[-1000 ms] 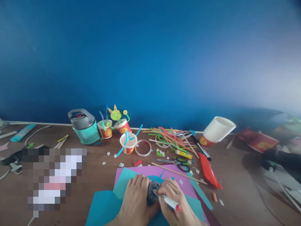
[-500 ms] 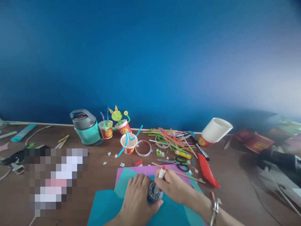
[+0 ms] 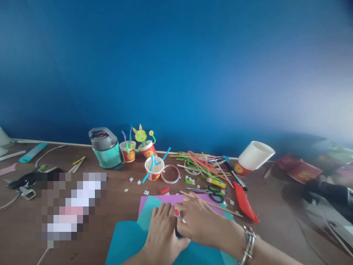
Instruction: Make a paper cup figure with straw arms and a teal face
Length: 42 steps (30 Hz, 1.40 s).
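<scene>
My left hand (image 3: 165,232) presses down on the blue paper (image 3: 124,239), its fingers and thumb curved around a round grey object (image 3: 178,232). Little of that object shows now; most of it is covered by my hands. My right hand (image 3: 197,221) is closed on a white marker with a red end (image 3: 178,213). The marker leans over the round object, and its tip is hidden. Under the blue sheet lie a lighter turquoise sheet (image 3: 150,206) and a purple sheet (image 3: 172,198). A wooden stick (image 3: 220,207) crosses the papers beside my right hand.
Scissors (image 3: 206,190), a yellow glue stick (image 3: 216,183), a straw pile (image 3: 202,163) and a red packet (image 3: 244,202) lie beyond my hands. Paper cups (image 3: 154,169) and a turquoise jar (image 3: 106,154) stand behind. A stack of cups (image 3: 253,158) leans at right.
My right hand has turned over the round object, tilting the marker's red end left and lower and covering most of the object. My left hand stays around it. The view has shifted slightly.
</scene>
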### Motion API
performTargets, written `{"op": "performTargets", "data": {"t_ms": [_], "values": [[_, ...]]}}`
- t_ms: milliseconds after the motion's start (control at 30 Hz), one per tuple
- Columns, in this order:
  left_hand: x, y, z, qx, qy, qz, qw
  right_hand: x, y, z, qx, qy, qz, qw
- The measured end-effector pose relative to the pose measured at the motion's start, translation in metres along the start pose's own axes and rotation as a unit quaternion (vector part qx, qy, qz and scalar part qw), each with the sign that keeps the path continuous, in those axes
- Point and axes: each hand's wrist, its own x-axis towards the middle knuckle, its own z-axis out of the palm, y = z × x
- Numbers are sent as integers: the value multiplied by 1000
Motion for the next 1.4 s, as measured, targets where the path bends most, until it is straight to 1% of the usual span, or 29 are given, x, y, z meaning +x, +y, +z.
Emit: {"op": "performTargets", "data": {"t_ms": [33,100,200,267,367,433,533,700,833,900,933,967,1000,1033,1067,1100,1133,1167,1200,1267,1333,1400], "values": [[0,0,0,1,-6,-4,1000,-2,0,2,-22,4,-14,1000],[0,-1,0,6,-21,-15,1000,-8,-3,5,-64,21,-19,998],[0,-2,0,5,-44,-20,999,-18,-8,10,-110,81,-33,990],[0,-1,0,1,-52,-27,998,-25,-9,14,-127,119,-44,984],[-1,0,2,-2,-48,-40,998,-34,-7,23,-124,149,-47,980],[-1,-1,5,-3,-32,-36,999,-39,-5,27,-99,160,-41,981],[-1,-2,8,-6,-15,-23,1000,-46,-2,28,-28,161,-30,986],[0,-2,3,-20,-24,-19,999,-49,-1,17,74,161,-18,984],[1,-1,-2,-30,-38,-22,999,-51,5,13,166,165,3,972],[1,-1,-2,-36,-45,-28,998,-53,11,17,246,175,38,953],[1,-1,-3,-37,-49,-34,998,-54,15,20,298,190,70,933],[1,0,-3,-37,-53,-41,997,-55,18,24,356,215,117,902],[2,0,-4,-36,-57,-49,997,-56,21,28,419,244,173,857],[2,1,-5,-35,-61,-56,996,-56,24,32,481,280,229,799],[3,3,-7,-35,-64,-63,995,-55,26,37,535,316,270,735],[4,4,-8,-37,-67,-66,995,-54,27,41,583,345,296,673],[5,5,-9,-41,-68,-68,994,-53,27,45,625,360,309,620],[5,6,-10,-46,-69,-69,994,-52,27,48,659,363,315,578],[5,7,-10,-52,-70,-69,994,-50,26,51,687,359,318,546],[5,7,-10,-67,-68,-71,993,-48,24,56,719,349,323,507],[6,5,-10,-96,-54,-72,991,-47,23,60,732,356,319,485],[7,3,-10,-151,-30,-82,985,-47,23,63,745,364,308,467]]}}
